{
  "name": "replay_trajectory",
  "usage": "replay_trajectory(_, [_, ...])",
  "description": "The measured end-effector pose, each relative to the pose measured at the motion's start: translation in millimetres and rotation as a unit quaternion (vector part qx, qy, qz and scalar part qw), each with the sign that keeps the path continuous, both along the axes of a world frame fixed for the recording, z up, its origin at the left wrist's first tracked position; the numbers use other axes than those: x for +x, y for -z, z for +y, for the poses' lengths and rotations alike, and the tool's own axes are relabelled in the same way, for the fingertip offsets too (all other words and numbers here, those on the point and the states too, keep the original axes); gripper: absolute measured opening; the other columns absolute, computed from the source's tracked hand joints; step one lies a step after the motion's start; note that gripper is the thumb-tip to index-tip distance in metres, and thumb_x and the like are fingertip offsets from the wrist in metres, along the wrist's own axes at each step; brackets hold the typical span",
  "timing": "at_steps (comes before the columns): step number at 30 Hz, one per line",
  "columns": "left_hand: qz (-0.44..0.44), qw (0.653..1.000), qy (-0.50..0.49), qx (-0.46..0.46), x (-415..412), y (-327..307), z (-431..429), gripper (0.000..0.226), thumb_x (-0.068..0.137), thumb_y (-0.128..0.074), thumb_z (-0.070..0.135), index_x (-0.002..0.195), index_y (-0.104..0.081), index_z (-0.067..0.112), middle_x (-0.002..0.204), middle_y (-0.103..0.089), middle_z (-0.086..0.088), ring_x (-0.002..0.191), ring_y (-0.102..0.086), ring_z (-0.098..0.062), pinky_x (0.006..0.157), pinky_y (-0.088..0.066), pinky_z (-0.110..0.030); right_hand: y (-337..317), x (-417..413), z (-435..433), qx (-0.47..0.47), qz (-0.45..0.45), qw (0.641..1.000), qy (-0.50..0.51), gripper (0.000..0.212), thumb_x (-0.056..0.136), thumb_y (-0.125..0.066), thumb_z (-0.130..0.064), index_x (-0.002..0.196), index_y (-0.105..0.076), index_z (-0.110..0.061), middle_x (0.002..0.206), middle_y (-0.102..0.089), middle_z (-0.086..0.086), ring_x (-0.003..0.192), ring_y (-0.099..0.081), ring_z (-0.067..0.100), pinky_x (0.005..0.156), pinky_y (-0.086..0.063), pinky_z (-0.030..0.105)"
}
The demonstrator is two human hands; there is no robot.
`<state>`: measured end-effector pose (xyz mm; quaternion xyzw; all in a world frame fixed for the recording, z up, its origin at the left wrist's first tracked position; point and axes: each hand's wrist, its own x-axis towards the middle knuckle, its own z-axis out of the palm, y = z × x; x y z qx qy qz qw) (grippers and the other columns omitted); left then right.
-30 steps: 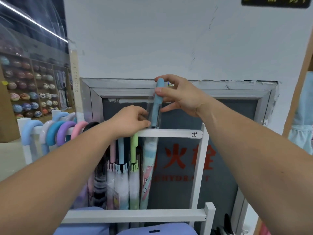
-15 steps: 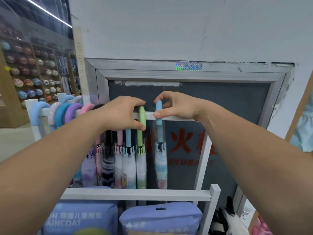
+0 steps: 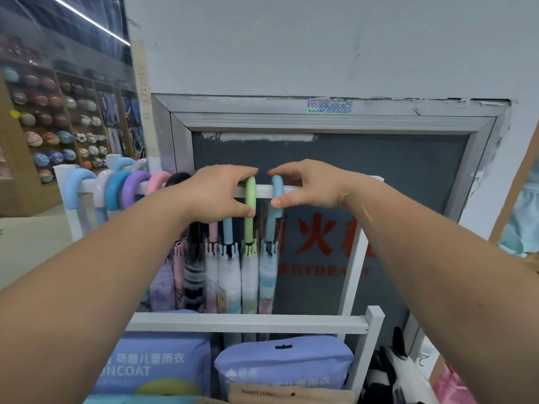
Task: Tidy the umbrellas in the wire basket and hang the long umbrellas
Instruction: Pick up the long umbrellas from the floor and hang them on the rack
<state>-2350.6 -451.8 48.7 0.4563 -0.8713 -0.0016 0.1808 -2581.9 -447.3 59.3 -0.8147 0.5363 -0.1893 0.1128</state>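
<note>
Two long umbrellas hang side by side from the white rail [image 3: 320, 190], hooked over it. The left hand [image 3: 217, 196] has its grip curled around the green-handled umbrella [image 3: 250, 228] at the crook. The right hand [image 3: 309, 186] pinches the blue-handled umbrella [image 3: 271, 225] between thumb and fingers. More hooked umbrellas [image 3: 116, 189] hang to the left.

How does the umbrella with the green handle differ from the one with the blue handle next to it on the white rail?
The green-handled umbrella hangs left of the blue-handled umbrella, which is last in the row. The left hand grips the green handle; the right hand pinches the blue one. The green one's canopy fades from white to green; the blue one's looks bluish. Both hook over the white rail, folded.
</note>
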Motion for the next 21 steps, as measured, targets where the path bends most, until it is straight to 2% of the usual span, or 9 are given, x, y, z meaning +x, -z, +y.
replay_trajectory(3, [-0.007,1.0,0.0,-0.004,0.7,1.0,1.5,0.09,0.087,-0.075,0.042,0.159,-0.025,0.026,0.164,-0.031,0.004,0.15,-0.031,-0.019,0.122,-0.026,-0.039,2.2,4.0,9.6,-0.023,0.033,0.999,0.019,0.085,0.085,-0.071,-0.057,0.155,-0.035,-0.024,0.159,-0.039,-0.005,0.145,-0.037,0.013,0.121,-0.03,0.034])
replay_trajectory(5, [-0.009,1.0,0.008,-0.011,2.4,3.0,4.4,0.09,0.088,-0.074,0.04,0.16,-0.022,0.028,0.164,-0.029,0.003,0.15,-0.029,-0.02,0.123,-0.022,-0.043,5.1,7.4,20.6,-0.044,0.013,0.998,0.035,0.08,0.088,-0.069,-0.053,0.155,-0.036,-0.022,0.158,-0.04,-0.004,0.144,-0.039,0.012,0.12,-0.03,0.032])
replay_trajectory(9, [0.116,0.99,0.071,-0.036,0.8,3.9,17.8,0.087,0.088,-0.075,0.032,0.159,-0.024,0.033,0.163,-0.03,0.008,0.149,-0.029,-0.014,0.125,-0.019,-0.04,17.5,4.6,55.2,-0.117,-0.081,0.985,0.096,0.058,0.096,-0.061,-0.045,0.149,-0.046,-0.027,0.154,-0.046,-0.009,0.138,-0.045,0.007,0.115,-0.036,0.028])
replay_trajectory(12, [0.191,0.968,0.111,-0.118,-17.8,8.1,29.8,0.075,0.089,-0.074,0.033,0.155,-0.037,0.028,0.158,-0.04,0.003,0.147,-0.035,-0.018,0.122,-0.025,-0.037,31.3,-9.4,91.5,-0.184,-0.062,0.967,0.163,0.048,0.096,-0.061,-0.037,0.142,-0.055,-0.027,0.147,-0.054,-0.01,0.135,-0.048,0.008,0.113,-0.038,0.029])
replay_trajectory(14, [0.211,0.956,0.143,-0.146,-36.6,16.2,41.4,0.07,0.088,-0.075,0.032,0.151,-0.044,0.022,0.153,-0.048,-0.003,0.143,-0.041,-0.023,0.119,-0.028,-0.037,42.8,-22.6,121.8,-0.194,-0.038,0.96,0.199,0.044,0.093,-0.063,-0.027,0.137,-0.061,-0.026,0.142,-0.059,-0.008,0.132,-0.052,0.012,0.112,-0.04,0.033])
replay_trajectory(17, [0.201,0.952,0.182,-0.14,-66.5,31.6,67.0,0.068,0.085,-0.072,0.042,0.145,-0.052,0.019,0.146,-0.054,-0.007,0.138,-0.046,-0.026,0.117,-0.031,-0.037,60.2,-48.7,174.5,-0.184,-0.01,0.947,0.263,0.045,0.089,-0.064,-0.021,0.133,-0.063,-0.026,0.139,-0.061,-0.005,0.127,-0.056,0.016,0.107,-0.044,0.034])
replay_trajectory(21, [0.134,0.959,0.225,-0.113,-113.1,49.8,117.4,0.066,0.086,-0.076,0.039,0.144,-0.052,0.02,0.145,-0.054,-0.006,0.136,-0.046,-0.028,0.114,-0.032,-0.037,84.6,-94.8,256.3,-0.172,0.044,0.923,0.341,0.048,0.089,-0.065,-0.026,0.137,-0.059,-0.025,0.143,-0.057,-0.003,0.127,-0.055,0.018,0.102,-0.042,0.028])
